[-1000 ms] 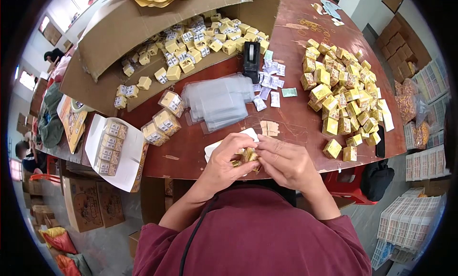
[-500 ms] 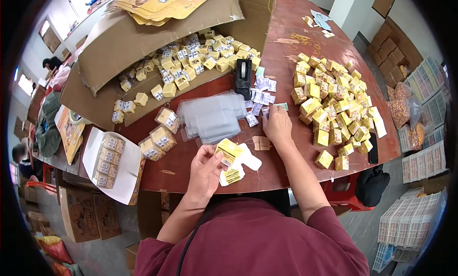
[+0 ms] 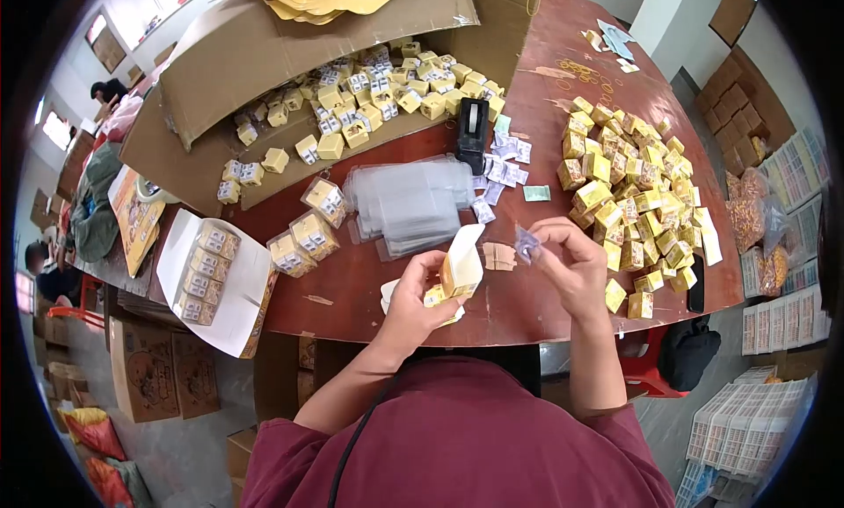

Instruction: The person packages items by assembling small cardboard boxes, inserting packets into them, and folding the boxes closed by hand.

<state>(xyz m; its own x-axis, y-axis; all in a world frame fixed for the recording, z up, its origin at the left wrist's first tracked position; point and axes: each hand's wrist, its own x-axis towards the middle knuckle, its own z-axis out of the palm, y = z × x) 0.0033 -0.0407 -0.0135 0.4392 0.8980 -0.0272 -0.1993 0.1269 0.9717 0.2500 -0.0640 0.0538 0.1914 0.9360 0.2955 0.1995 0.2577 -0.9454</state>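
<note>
My left hand (image 3: 417, 302) grips a small yellow carton (image 3: 462, 275), its white flap standing up and its top open. Some flat yellow and white card pieces (image 3: 450, 316) lie partly hidden under that hand. In my right hand (image 3: 570, 266), a small purple printed sachet (image 3: 526, 244) is pinched between thumb and fingers, to the right of the carton and apart from it. Similar purple sachets (image 3: 503, 171) are scattered beside the black tape dispenser (image 3: 472, 132), with a green slip (image 3: 536, 193) near them.
A heap of yellow boxes (image 3: 629, 187) covers the table's right side. Clear plastic sleeves (image 3: 409, 200) are stacked at the centre. Behind them a tipped carton (image 3: 299, 64) spills small cubes (image 3: 369, 112). Wrapped cube packs (image 3: 314, 234) and a white display box (image 3: 251, 306) stand left.
My right hand has lifted a purple sachet from the group and come back towards me. My left hand has turned the yellow carton so its open end faces up. The view has shifted slightly.
</note>
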